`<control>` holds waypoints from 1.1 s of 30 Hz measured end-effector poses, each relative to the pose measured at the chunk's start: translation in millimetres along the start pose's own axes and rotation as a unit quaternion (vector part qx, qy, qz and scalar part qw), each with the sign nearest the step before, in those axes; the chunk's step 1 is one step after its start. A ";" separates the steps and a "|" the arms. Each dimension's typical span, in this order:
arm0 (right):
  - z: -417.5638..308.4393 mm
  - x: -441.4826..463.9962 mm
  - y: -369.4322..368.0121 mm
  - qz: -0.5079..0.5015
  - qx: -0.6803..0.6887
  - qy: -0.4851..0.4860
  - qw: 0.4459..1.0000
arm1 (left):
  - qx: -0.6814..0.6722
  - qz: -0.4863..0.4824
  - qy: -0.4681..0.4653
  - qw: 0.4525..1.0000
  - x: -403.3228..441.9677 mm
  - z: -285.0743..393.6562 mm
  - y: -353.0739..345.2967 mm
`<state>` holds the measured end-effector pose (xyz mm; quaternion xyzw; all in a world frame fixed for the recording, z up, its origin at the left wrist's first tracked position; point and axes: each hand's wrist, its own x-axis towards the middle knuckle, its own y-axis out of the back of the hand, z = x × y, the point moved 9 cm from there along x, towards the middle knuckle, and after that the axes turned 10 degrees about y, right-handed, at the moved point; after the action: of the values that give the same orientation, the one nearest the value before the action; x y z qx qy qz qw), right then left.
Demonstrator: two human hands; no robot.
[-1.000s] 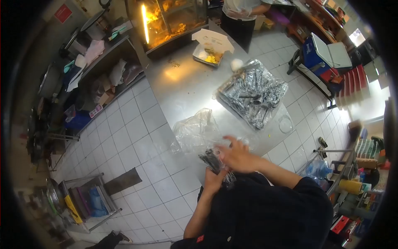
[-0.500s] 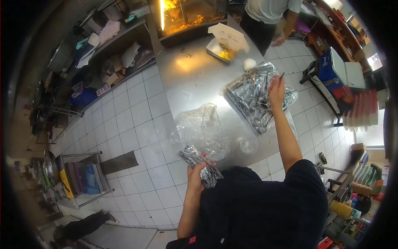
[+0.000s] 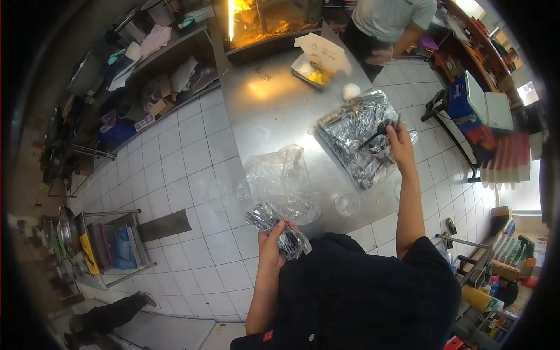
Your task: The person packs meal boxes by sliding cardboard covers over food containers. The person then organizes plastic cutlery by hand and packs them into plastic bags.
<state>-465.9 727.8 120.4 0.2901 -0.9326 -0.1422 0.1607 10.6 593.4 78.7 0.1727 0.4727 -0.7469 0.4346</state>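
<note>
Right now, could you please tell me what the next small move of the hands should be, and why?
I would probably bring the dark piece in the right hand over to the bundle in the left hand. The left hand grips a bunch of similar-looking dark pieces in shiny wrap, while the right hand holds its piece above the wrapped pile.

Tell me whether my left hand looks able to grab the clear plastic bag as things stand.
Probably not cleanly: the left hand is already full, gripping a shiny bundle. Otherwise the way seems free, with the clear plastic bag lying close by, uncovered.
</note>
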 end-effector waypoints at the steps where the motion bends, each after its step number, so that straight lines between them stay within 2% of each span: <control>1: -25.0 -3.0 -6.9 0.012 0.106 -0.002 0.994 | -0.001 0.004 0.000 1.000 0.6 -0.2 -0.7; 2: -48.6 -7.5 -16.3 0.023 0.210 -0.004 0.977 | -0.002 0.009 -0.001 1.000 0.7 0.0 -0.9; 5: -86.4 -32.8 -65.1 0.008 0.387 -0.111 0.915 | -0.003 -0.027 -0.006 1.000 -1.0 6.6 -13.5; 8: -108.5 -69.0 -114.1 0.006 0.408 -0.219 0.886 | 0.012 -0.006 -0.020 1.000 -3.8 12.2 -15.5; 11: -133.4 -116.2 -173.5 -0.139 0.571 -0.301 0.751 | 0.009 -0.003 -0.054 0.998 -7.1 14.3 -7.7; 14: -147.6 -162.9 -201.0 -0.276 0.362 -0.258 0.852 | 0.027 0.000 -0.091 0.996 -14.1 25.7 -7.5; 17: -198.7 -189.9 -226.5 -0.385 0.178 -0.124 0.897 | 0.091 0.025 -0.135 0.986 -32.2 41.0 -13.9; 20: -178.0 -210.8 -243.6 -0.349 0.249 -0.153 0.890 | 0.112 0.001 -0.154 0.982 -39.1 43.1 -20.0; 21: -187.3 -210.2 -240.1 -0.344 0.264 -0.183 0.882 | 0.064 -0.006 -0.118 0.991 -35.8 35.7 -13.2; 23: -182.1 -201.4 -230.0 -0.299 0.280 -0.184 0.893 | -0.030 -0.019 -0.047 0.998 -29.3 21.6 3.2; 25: -168.0 -192.9 -219.5 -0.234 0.298 -0.198 0.904 | -0.078 -0.024 -0.035 0.996 -33.4 22.1 8.5; 26: -163.9 -191.3 -218.1 -0.238 0.322 -0.204 0.893 | -0.102 -0.025 -0.028 0.994 -35.4 21.1 10.9; 28: -174.8 -185.2 -217.2 -0.245 0.370 -0.216 0.870 | -0.051 -0.025 -0.071 0.996 -34.1 24.1 17.1; 29: -174.5 -192.8 -211.0 -0.256 0.327 -0.259 0.872 | -0.025 -0.025 -0.092 0.995 -33.6 25.6 17.9; 32: -219.8 -202.4 -225.9 -0.390 0.156 -0.122 0.900 | 0.152 0.029 -0.170 0.973 -41.7 35.8 11.6; 33: -217.3 -205.1 -230.6 -0.399 0.107 -0.076 0.908 | 0.149 0.025 -0.175 0.973 -44.7 36.7 6.2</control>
<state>-108.6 628.3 190.4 0.6416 -0.7582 -0.1154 -0.0128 46.4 582.6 123.3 0.1140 0.2684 -0.8166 0.4981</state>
